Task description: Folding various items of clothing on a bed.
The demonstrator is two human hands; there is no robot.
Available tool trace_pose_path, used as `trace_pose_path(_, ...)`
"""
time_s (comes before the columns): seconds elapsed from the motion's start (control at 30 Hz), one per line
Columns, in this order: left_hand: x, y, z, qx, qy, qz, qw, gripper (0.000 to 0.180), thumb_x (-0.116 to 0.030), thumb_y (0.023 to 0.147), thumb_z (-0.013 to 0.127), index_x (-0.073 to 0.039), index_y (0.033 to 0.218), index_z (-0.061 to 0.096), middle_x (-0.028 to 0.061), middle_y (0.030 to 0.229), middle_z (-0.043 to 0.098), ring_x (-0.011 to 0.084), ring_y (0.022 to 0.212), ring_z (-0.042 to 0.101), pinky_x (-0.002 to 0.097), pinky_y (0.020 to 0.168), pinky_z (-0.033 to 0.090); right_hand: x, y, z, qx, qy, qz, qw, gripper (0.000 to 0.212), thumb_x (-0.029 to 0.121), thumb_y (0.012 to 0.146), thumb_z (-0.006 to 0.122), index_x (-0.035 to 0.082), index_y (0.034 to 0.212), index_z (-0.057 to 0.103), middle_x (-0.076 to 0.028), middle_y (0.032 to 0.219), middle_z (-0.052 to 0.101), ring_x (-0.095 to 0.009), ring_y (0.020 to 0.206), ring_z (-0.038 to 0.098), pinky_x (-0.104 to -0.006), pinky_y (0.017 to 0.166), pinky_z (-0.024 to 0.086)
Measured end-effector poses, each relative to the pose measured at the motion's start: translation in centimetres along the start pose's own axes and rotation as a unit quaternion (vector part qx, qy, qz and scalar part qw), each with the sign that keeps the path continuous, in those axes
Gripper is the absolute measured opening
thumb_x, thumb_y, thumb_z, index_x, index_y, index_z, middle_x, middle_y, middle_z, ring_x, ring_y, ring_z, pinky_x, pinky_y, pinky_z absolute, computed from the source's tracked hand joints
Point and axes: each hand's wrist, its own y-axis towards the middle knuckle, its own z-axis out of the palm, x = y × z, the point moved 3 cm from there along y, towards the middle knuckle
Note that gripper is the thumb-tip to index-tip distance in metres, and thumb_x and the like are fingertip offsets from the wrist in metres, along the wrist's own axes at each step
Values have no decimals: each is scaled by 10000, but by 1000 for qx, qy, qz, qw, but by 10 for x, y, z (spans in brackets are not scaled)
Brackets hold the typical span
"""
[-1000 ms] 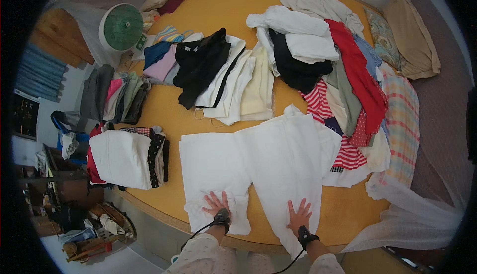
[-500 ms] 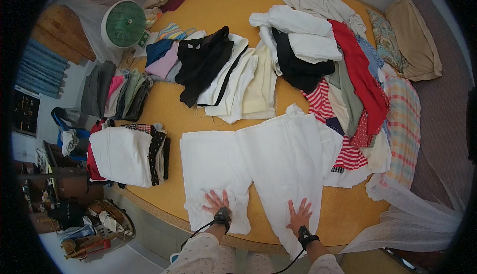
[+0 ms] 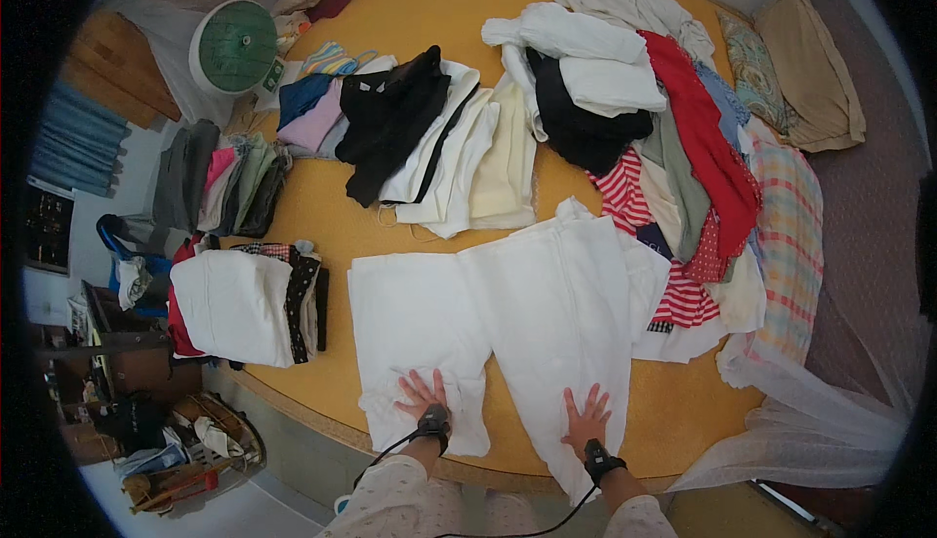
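Observation:
White trousers (image 3: pixel 547 284) lie spread on the yellow bed surface, waist at the far side and the two legs toward me. My left hand (image 3: pixel 423 398) rests flat on the lower part of the left leg, fingers spread. On the right leg, near its hem, my right hand (image 3: pixel 586 416) presses flat with its fingers apart. Neither hand grips the cloth. Part of the trousers' waist touches the heap of loose clothes at the right.
A folded pile topped with white cloth (image 3: pixel 239 304) stands at the left edge. Beyond the trousers are folded black (image 3: pixel 390 123) and cream garments (image 3: pixel 503 167). A mixed heap with a red garment (image 3: pixel 708 138) lies right. A green fan (image 3: pixel 234 45) stands far left.
The view has shifted slightly, so everything sits a little higher and to the left. Both hands stay flat on the trouser legs.

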Motion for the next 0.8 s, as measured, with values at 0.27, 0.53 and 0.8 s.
trace_pose_path(0.27, -2, 7, 14, -26, 37, -31, 998, 741, -247, 854, 483, -274, 1408, -7, 228, 1439, -83, 493, 1289, -63, 739, 883, 137, -1, -2, -1, -30, 0, -7, 1000, 1193, 350, 500, 823, 253, 1408, 55, -334, 1390, -25, -539, 1259, 94, -607, 924, 313)
trace_pose_path(0.53, -1, 6, 13, -30, 42, -32, 998, 747, -218, 855, 474, -258, 1409, -26, 227, 1435, -110, 485, 1292, -76, 729, 895, 138, -1, -1, 2, -17, 5, -7, 1000, 1194, 353, 515, 816, 252, 1408, 30, -340, 1387, -37, -546, 1256, 82, -615, 925, 307)
trace_pose_path(0.8, -2, 2, 7, -26, 44, -22, 998, 743, -198, 852, 469, -237, 1411, -18, 246, 1428, -112, 493, 1289, -71, 730, 889, 145, -2, -1, 1, -20, 4, -8, 1000, 1196, 358, 517, 815, 247, 1409, 26, -341, 1386, -43, -547, 1253, 94, -614, 919, 315)
